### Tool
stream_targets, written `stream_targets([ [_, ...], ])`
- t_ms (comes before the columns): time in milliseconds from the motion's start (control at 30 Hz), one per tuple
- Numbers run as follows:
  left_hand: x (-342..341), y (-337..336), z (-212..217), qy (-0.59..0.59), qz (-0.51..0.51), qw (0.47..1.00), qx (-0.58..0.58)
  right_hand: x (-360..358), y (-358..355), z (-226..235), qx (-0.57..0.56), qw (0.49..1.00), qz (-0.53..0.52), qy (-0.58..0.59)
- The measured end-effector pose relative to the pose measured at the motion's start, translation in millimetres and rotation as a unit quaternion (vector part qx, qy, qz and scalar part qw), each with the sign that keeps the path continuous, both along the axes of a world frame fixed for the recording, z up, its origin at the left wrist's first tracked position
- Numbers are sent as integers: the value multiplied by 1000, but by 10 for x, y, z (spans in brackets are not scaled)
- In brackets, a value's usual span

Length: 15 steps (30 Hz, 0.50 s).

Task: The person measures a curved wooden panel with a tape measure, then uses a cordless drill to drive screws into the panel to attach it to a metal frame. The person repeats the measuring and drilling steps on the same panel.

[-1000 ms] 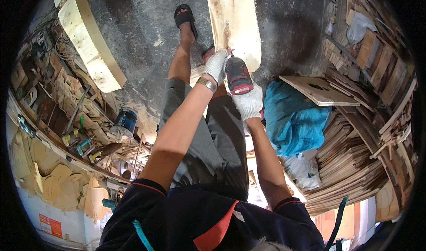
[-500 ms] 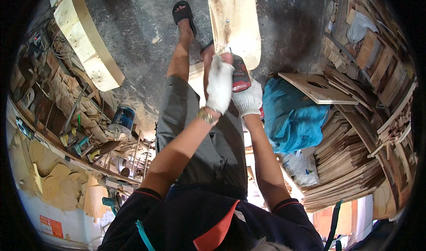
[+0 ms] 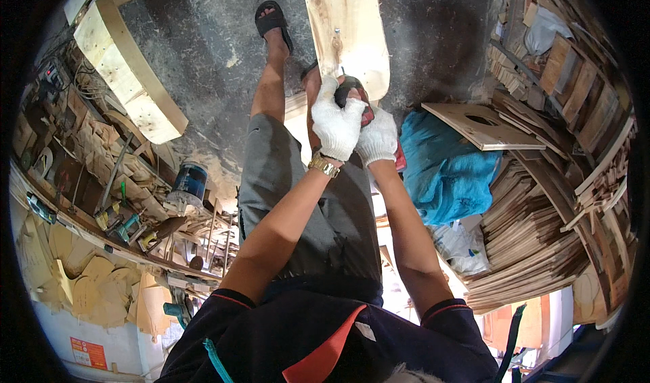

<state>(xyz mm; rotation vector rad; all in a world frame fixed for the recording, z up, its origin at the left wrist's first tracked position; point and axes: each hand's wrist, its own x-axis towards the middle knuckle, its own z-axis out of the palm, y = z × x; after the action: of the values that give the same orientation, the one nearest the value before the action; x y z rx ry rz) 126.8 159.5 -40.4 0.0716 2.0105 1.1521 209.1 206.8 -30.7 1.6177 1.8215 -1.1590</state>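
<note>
Hands: I have both gloved, left hand (image 3: 336,124) cupped over right hand (image 3: 377,136), closed together on the red-black power tool (image 3: 353,97).
Plank: pale wooden plank (image 3: 347,24), directly under the tool, on the concrete floor (image 3: 203,65).
Advice: I'd press squarely down, 2 wrists stacked, foot (image 3: 273,25) well apart.

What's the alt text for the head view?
Both white-gloved hands, left hand and right hand, grip a red and black power tool pressed to the end of a pale wooden board. Below lie a concrete floor, the person's sandal and wood stacks.
</note>
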Motion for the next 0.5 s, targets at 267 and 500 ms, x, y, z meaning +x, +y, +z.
stream_targets([
  [267,-20,8,-39,-6,28,1000,-5,-46,67,4,-28,999,7,-37],
  [500,-64,65,24,-20,47,999,-7,-84,110,9,-11,999,37,-35],
])
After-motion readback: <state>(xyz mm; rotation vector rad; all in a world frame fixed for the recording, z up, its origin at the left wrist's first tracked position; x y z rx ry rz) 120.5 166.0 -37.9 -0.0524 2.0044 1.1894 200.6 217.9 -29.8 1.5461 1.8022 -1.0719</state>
